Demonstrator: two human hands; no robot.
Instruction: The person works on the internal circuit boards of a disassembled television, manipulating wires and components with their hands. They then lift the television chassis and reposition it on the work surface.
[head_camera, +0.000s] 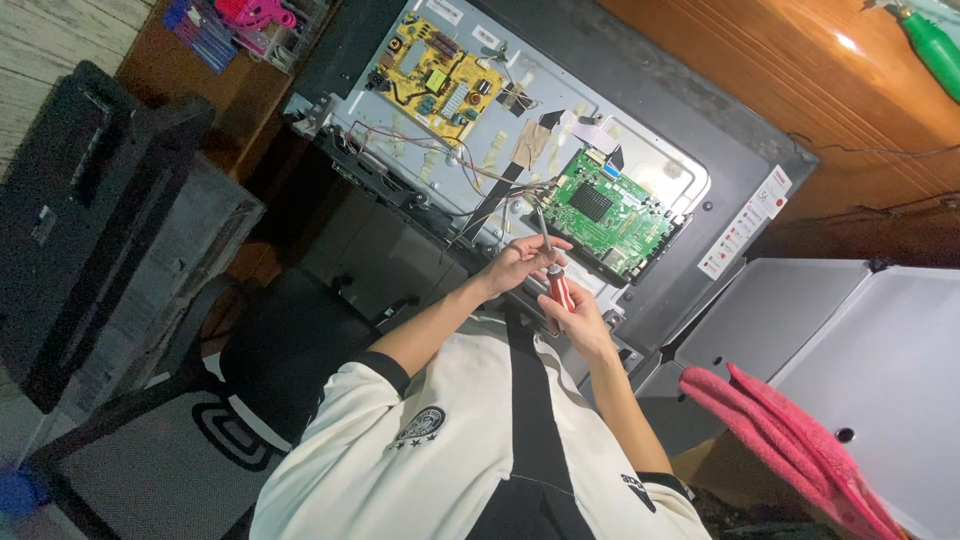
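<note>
Both hands (545, 285) clamped on red screwdriver (553, 277), tip near green board (610, 212)

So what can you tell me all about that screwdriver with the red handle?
The screwdriver has a red handle with pale stripes, plastic by the look of it, and a thin silvery metal shaft. It stands tilted, tip up toward the edge of the green circuit board inside the opened television back. Whether the tip touches a screw is too small to tell. The right hand wraps the handle from below, and the left hand pinches the shaft just above the handle.
</note>
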